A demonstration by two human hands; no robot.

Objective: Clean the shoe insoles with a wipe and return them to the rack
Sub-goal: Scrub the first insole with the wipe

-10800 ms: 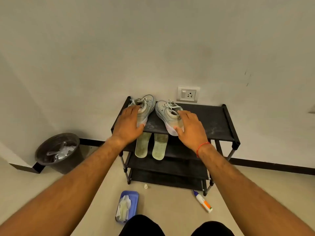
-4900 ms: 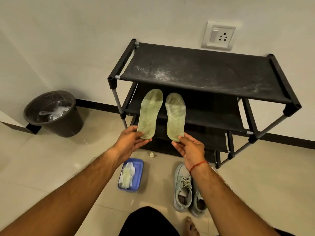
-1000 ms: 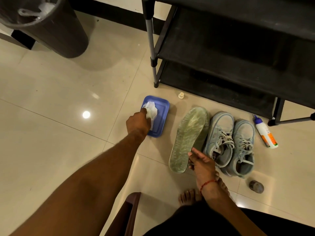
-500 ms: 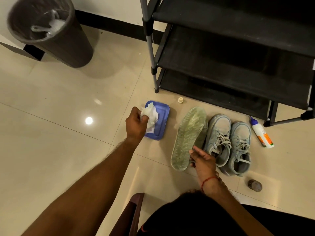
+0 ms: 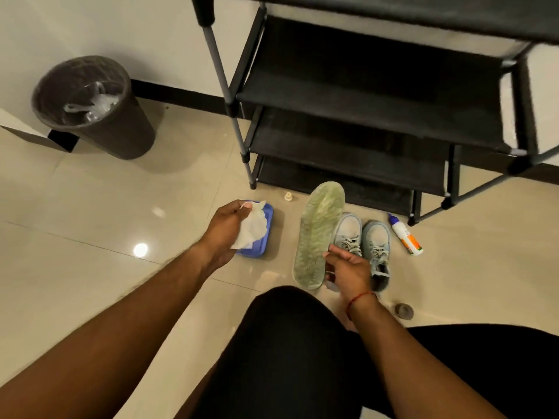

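My left hand (image 5: pixel 225 234) grips a white wipe (image 5: pixel 252 229) just above the blue wipe pack (image 5: pixel 261 241) on the floor. My right hand (image 5: pixel 348 272) holds the greenish insole (image 5: pixel 317 234) by its heel end, tilted up off the floor, toe pointing at the rack. A second insole seems to lie behind the first, mostly hidden. The black shoe rack (image 5: pixel 363 95) stands ahead, its shelves bare.
A pair of grey sneakers (image 5: pixel 363 240) sits on the floor right of the insole. A white bottle (image 5: pixel 405 235) lies beyond them, a small cap (image 5: pixel 288 196) near the rack leg, a dark round object (image 5: pixel 403 310) at right. A dark bin (image 5: pixel 90 107) stands at left.
My left hand has lifted the wipe out of the blue pack. The right hand has raised the insole a little. The view has tilted up, showing more of the rack.
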